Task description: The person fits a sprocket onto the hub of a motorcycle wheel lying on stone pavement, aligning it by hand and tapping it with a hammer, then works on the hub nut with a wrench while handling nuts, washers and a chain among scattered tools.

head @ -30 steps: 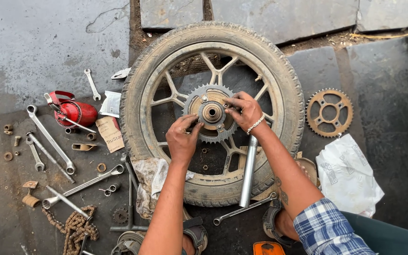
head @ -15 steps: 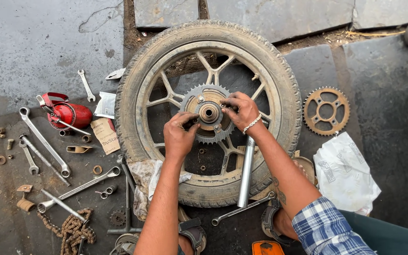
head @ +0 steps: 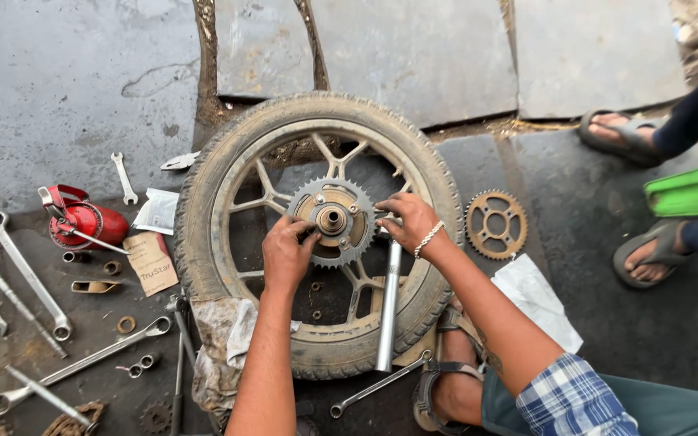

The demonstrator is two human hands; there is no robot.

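- Ground [head: 58, 89]: grey stone slabs, wet in patches, dirt in the joints; darker, oily area at lower left. An outdoor spot is shown.
- Wheel [head: 317, 234] is laid flat on the ground, tyre dusty, cast spokes visible.
- Sprocket [head: 333, 220] is seated on the hub at the wheel's centre, teeth outward.
- Left hand [head: 287, 254]: fingers are curled and pressed on the sprocket's lower-left edge; whether anything small is pinched cannot be told.
- Right hand [head: 408, 222]: fingers are bent and set against the sprocket's right edge; a chain bracelet is worn at the wrist. How firmly the teeth are gripped cannot be told.
- Steel tube [head: 388, 307] is laid across the tyre below the right hand.
- Second sprocket [head: 495, 224], rusty, is laid just right of the wheel, apart from it.
- White bag [head: 539, 300] is seen near the right forearm.
- Red oil can [head: 82, 224] is set left of the wheel, with spanners [head: 26, 274], washers and a card around it.
- Rag [head: 220, 335] is tucked against the tyre's lower left.
- Another person's sandalled feet [head: 632, 194] are seen at the right edge, with a green object cut off by the frame.
- Bottom-left tools and chain are cut off; small parts inside the wheel are too small to identify.
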